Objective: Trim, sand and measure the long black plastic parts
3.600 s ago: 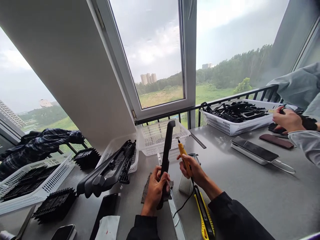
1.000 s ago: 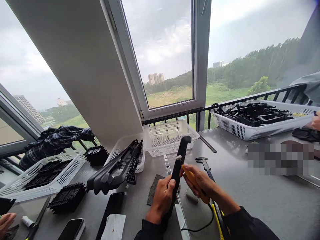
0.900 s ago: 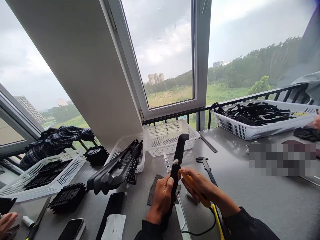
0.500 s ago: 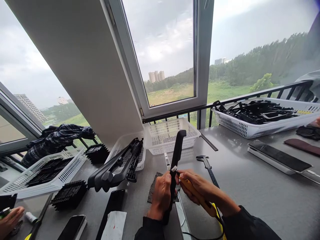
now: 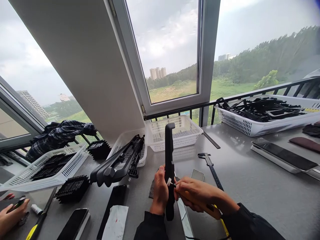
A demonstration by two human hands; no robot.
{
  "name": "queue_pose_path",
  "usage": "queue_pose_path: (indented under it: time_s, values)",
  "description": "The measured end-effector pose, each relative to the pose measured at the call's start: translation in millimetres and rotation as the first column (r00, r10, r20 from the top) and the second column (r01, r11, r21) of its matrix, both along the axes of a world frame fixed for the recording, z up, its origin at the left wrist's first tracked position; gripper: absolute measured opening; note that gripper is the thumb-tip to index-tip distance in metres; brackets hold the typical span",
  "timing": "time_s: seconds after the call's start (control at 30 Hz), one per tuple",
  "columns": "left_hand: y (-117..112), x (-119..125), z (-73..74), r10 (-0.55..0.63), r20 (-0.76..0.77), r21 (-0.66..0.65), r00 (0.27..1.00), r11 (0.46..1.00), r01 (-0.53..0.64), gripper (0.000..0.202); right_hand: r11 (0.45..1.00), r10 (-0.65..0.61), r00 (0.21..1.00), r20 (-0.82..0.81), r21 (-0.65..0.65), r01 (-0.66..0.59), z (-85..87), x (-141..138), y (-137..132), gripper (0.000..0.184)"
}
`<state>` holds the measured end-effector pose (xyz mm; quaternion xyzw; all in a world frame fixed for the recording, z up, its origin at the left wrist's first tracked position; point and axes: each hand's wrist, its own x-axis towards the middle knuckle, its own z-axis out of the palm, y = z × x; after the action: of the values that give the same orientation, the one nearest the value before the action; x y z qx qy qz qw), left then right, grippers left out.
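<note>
My left hand (image 5: 160, 190) is closed around a long black plastic part (image 5: 169, 146) with a hooked top end, held upright above the table. From the right, my right hand (image 5: 193, 193) grips an orange-handled tool (image 5: 208, 208) with a cord. Its small white tip (image 5: 169, 182) is at the near face of the black part, by my left thumb; whether they touch I cannot tell. Beneath my hands are a grey cloth (image 5: 151, 189), partly hidden, and a metal strip (image 5: 185, 216). A caliper (image 5: 211, 166) lies to the right of them.
White baskets (image 5: 175, 146) line the window side; the right basket (image 5: 245, 128) holds black parts. Black handle-like parts (image 5: 112, 170) jut over a basket edge. Phones (image 5: 73, 225), a paper (image 5: 116, 221) and black stacked pieces (image 5: 73, 190) lie left. Another person's hand (image 5: 12, 215) holds something at far left.
The black part has shifted slightly left and stands more upright. My right hand has moved a little left with the tool. A small grey rectangular object now shows behind my right hand.
</note>
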<state>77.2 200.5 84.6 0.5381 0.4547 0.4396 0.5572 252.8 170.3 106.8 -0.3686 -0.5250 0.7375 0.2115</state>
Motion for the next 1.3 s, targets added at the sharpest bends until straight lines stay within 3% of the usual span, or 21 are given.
queue_pose_path:
  time_s: [0.2,0.4,0.67,0.9,1.03,1.3]
  values:
    - [2,2,8.8,0.04,0.114,-0.018,0.993,0.999,-0.038,0.067,0.985,0.174,0.981,0.08,-0.007,-0.174,3.9,-4,-4,0.027]
    - [3,-1,13.7,0.062,0.133,-0.004,0.989,0.998,-0.062,0.064,0.965,0.262,0.956,0.129,-0.022,-0.262,2.8,-11,-5,0.026]
    - [3,3,12.7,-0.05,0.061,0.051,0.997,0.998,0.047,0.063,0.999,0.036,0.998,0.054,-0.031,-0.034,3.9,3,-3,0.026]
    - [0,7,14.8,-0.132,-0.039,0.135,0.99,0.982,0.136,0.064,0.98,-0.199,0.975,-0.099,-0.05,0.195,-10.1,23,6,0.035]
    - [-1,9,10.4,-0.19,-0.079,0.128,0.979,0.972,0.199,0.069,0.973,-0.227,0.961,-0.157,-0.069,0.219,-13.6,29,11,0.037]
    - [0,9,5.8,-0.171,-0.082,0.118,0.982,0.977,0.18,0.072,0.967,-0.244,0.955,-0.169,-0.121,0.226,-14.6,32,15,0.035]
